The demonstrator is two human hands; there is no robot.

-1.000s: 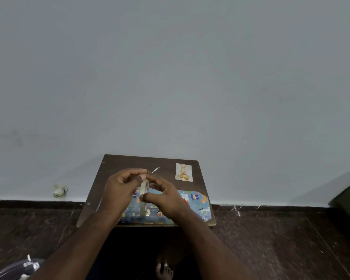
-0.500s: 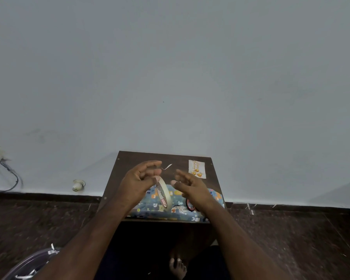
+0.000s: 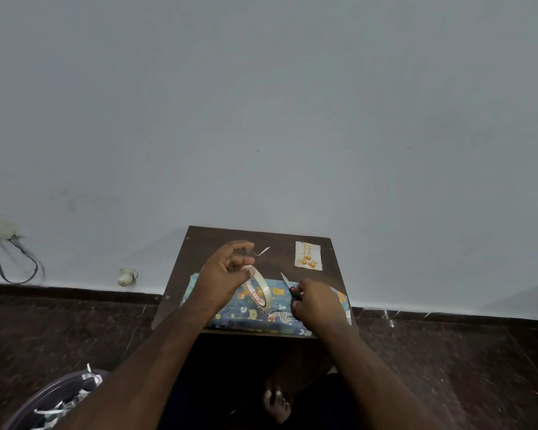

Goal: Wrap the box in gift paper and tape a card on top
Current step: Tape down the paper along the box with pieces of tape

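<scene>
Left hand [image 3: 227, 274] holds the tape roll [image 3: 259, 288], right hand [image 3: 316, 301] grips the scissors [image 3: 289, 288]; the light, flimsy card [image 3: 308, 255] is probably best lifted by its edges.

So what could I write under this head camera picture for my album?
Left hand holds the tape roll; right hand grips scissors over the wrapped box.

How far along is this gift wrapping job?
The box on the small table already looks covered in patterned paper. Right now the left hand holds the tape roll with a strip pulled out, and the right hand is on the scissors, probably to cut it. The card lies apart near the table's far corner, not yet taped on.
</scene>
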